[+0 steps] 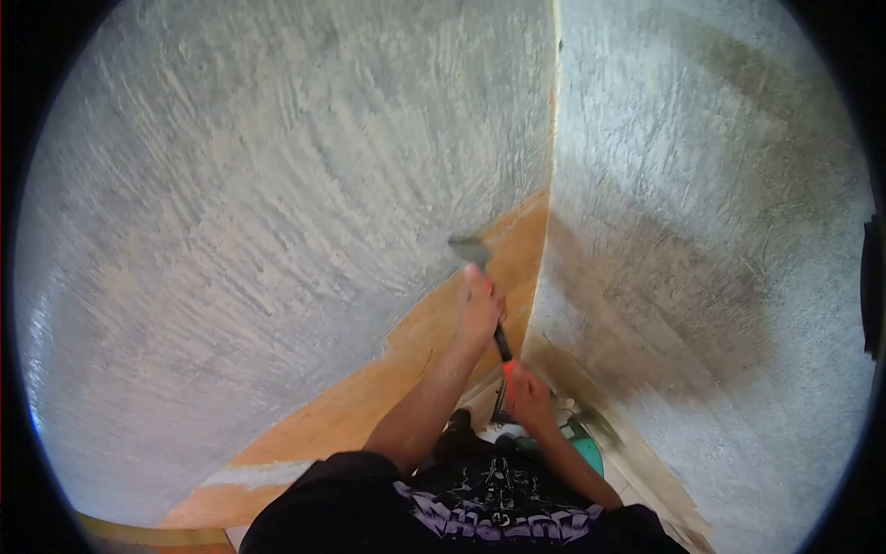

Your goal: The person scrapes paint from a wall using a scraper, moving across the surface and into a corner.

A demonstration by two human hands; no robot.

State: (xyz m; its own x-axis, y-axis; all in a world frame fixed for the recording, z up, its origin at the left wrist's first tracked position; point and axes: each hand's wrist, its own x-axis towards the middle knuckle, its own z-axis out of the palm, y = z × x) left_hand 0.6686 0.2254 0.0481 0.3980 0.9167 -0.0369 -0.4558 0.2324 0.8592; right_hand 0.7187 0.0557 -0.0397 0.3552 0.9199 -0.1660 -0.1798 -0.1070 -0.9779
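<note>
Both hands, left (479, 309) and right (530, 399), have their grips wrapped around the long scraper (504, 343). Its wide blade (471, 249) is at the gray wall (277, 203), just above the orange part (369, 388).

The scraper (502, 342), grey-bladed with a red-and-black handle, slants toward 11 o'clock, blade at the left wall (277, 185), whose ridged grey coating borders bare orange at 5 o'clock.
</note>
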